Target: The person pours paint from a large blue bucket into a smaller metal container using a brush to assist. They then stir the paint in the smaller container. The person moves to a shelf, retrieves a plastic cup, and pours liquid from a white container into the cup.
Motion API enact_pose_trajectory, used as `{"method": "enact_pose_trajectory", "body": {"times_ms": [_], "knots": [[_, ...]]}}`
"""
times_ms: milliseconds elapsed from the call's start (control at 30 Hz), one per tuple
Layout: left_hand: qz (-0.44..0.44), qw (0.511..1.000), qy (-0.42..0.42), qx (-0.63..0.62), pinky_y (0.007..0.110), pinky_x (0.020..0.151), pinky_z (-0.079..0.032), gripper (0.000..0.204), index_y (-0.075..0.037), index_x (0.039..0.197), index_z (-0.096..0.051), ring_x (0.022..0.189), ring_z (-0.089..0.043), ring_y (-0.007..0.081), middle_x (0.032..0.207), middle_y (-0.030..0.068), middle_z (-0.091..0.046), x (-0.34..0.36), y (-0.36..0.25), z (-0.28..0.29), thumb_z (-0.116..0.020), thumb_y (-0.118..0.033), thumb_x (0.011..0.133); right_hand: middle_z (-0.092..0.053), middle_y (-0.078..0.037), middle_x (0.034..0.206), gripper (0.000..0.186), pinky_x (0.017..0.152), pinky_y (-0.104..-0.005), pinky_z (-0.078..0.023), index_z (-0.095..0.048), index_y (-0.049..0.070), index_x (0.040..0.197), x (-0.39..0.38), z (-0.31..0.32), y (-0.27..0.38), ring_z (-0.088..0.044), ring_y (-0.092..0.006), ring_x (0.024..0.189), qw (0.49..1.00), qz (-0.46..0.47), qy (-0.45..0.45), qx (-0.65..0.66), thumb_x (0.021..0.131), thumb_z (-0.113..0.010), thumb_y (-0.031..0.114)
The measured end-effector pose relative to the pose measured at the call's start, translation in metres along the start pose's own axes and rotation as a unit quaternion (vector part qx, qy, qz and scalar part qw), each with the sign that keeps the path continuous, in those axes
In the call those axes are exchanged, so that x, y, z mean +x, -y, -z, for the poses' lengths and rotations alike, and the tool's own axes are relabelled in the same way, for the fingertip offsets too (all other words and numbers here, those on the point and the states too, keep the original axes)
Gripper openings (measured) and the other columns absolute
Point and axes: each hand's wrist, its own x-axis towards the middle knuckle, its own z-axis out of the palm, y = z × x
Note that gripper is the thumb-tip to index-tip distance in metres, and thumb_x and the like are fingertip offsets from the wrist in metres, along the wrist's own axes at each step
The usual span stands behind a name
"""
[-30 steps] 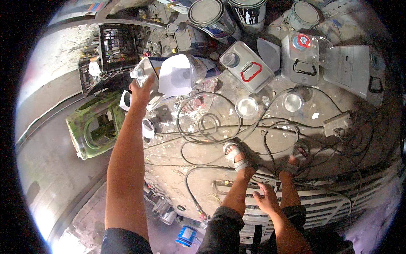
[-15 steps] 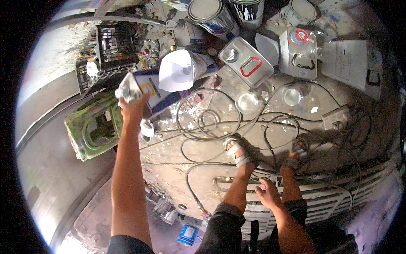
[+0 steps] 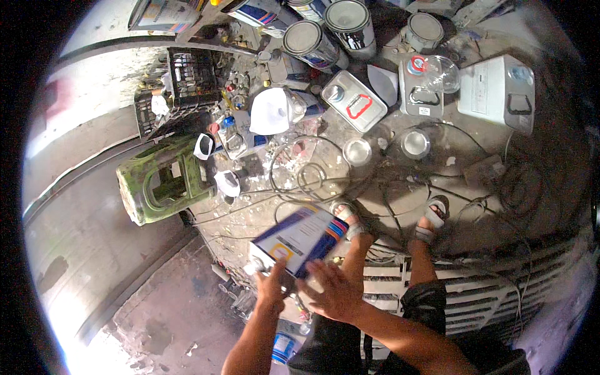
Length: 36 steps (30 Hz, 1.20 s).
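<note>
A rectangular blue and white metal can (image 3: 300, 234) is tilted in front of my legs, its capped end toward me. My left hand (image 3: 272, 289) is closed around that capped end, beside the pale cap. My right hand (image 3: 332, 292) is slightly blurred, its fingers spread at the can's near right side; I cannot tell whether they touch it. Past the can, a white paper funnel or cone (image 3: 227, 183) rests on the dusty floor. Two round clear tubs (image 3: 357, 152) (image 3: 415, 144) stand farther off.
Metal cans with handles (image 3: 355, 101) (image 3: 422, 94) (image 3: 500, 94) and round paint tins (image 3: 310, 45) line the far side. A green plastic canister with a cut-out (image 3: 164, 178) lies left, near a black crate (image 3: 191, 74). Hoses (image 3: 312, 181) coil across the floor near my feet. A blue tin (image 3: 283, 347) sits low.
My left hand has brought the can from the far left down toward me. My right hand has moved left and up from beside my leg to the can.
</note>
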Motion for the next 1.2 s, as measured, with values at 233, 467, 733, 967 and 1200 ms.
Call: {"method": "enact_pose_trajectory", "body": {"times_ms": [233,467,733,967,1200], "knots": [[0.237,0.966,0.099,-0.039,0.034,0.056,-0.044,0.048,-0.011,0.111,-0.054,0.075,-0.056,0.0176,0.090,0.0058,-0.060,-0.054,0.054,-0.059,-0.063,-0.046,0.081,-0.037,-0.014,0.130,0.058,0.098,-0.0581,-0.032,-0.040,0.029,0.129,-0.067,0.014,-0.022,-0.038,-0.0367,0.120,0.995,0.046,0.060,-0.069,0.076,-0.064,0.029],[0.116,0.955,0.261,0.074,0.045,0.077,-0.044,0.063,-0.012,0.122,-0.050,0.097,-0.054,0.0234,0.111,0.0109,-0.057,-0.067,0.068,-0.101,-0.051,-0.061,0.083,-0.039,-0.020,0.121,0.077,0.095,-0.0566,-0.035,-0.038,0.028,0.129,-0.099,0.046,-0.062,-0.041,-0.0390,0.115,0.995,-0.001,0.009,-0.102,0.063,-0.078,0.031],[-0.188,0.813,0.208,0.510,0.051,0.097,-0.038,0.085,-0.006,0.143,-0.024,0.120,-0.042,0.0453,0.138,0.0277,-0.036,-0.010,0.117,-0.074,-0.047,-0.063,0.084,-0.029,-0.030,0.128,0.094,0.091,-0.0610,-0.035,-0.032,0.013,0.127,-0.110,0.138,-0.113,-0.037,-0.0496,0.114,0.959,-0.251,-0.040,-0.125,0.050,-0.085,0.025],[0.030,0.691,0.219,0.688,0.052,0.100,-0.036,0.111,-0.001,0.144,0.002,0.122,-0.041,0.0456,0.136,0.0304,-0.035,0.083,0.226,-0.102,-0.064,-0.056,0.073,-0.027,-0.028,0.129,0.085,0.096,-0.0597,-0.032,-0.033,0.009,0.126,-0.102,0.179,-0.150,-0.032,-0.0486,0.118,0.909,-0.317,-0.077,-0.260,0.059,-0.081,0.027],[0.061,0.733,0.158,0.658,0.047,0.097,-0.041,0.119,0.003,0.141,-0.002,0.116,-0.050,0.0403,0.131,0.0296,-0.040,0.061,0.167,-0.145,-0.066,-0.064,0.066,-0.033,-0.033,0.126,0.090,0.099,-0.0558,-0.033,-0.034,0.009,0.128,-0.085,0.199,-0.193,-0.035,-0.0491,0.117,0.875,-0.378,-0.024,-0.303,0.057,-0.082,0.035]]}}
